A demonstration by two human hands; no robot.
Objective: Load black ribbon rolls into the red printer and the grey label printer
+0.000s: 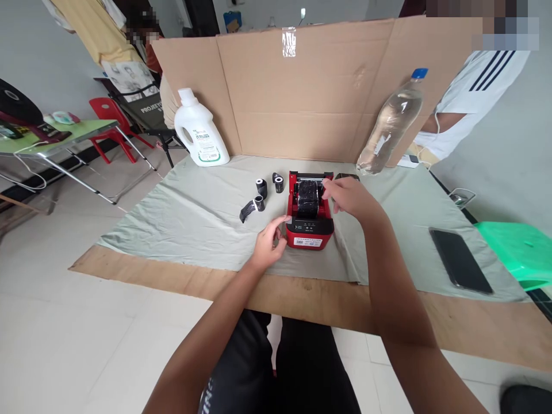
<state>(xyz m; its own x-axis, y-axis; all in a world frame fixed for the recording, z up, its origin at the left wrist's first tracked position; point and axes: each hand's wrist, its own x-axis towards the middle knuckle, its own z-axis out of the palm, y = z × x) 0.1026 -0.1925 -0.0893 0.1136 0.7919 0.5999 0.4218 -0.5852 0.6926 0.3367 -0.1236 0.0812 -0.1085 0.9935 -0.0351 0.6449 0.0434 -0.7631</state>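
A red-and-black machine resembling a small label printer (pixel 309 233) stands on the cloth with its top open. A wide roll of glossy black ribbon (pixel 307 198) sits inside it. My left hand (pixel 269 244) rests against the machine's front left corner, index finger stretched onto its edge and fingers apart. At the right end of the roll, my right hand (pixel 347 195) has its fingertips bent together in a pinch; what lies between them is too small to make out. Left of the machine are several small black ribbon rolls (pixel 261 187), one with a loose tail (pixel 247 211).
A cardboard screen (pixel 302 103) stands behind, with a white jug (pixel 200 129) and a water bottle (pixel 392 123) before it. A phone (pixel 459 260) lies at right, near a green stool (pixel 517 247). A dark object (pixel 346 177) lies beyond my right hand. Other people are behind the screen.
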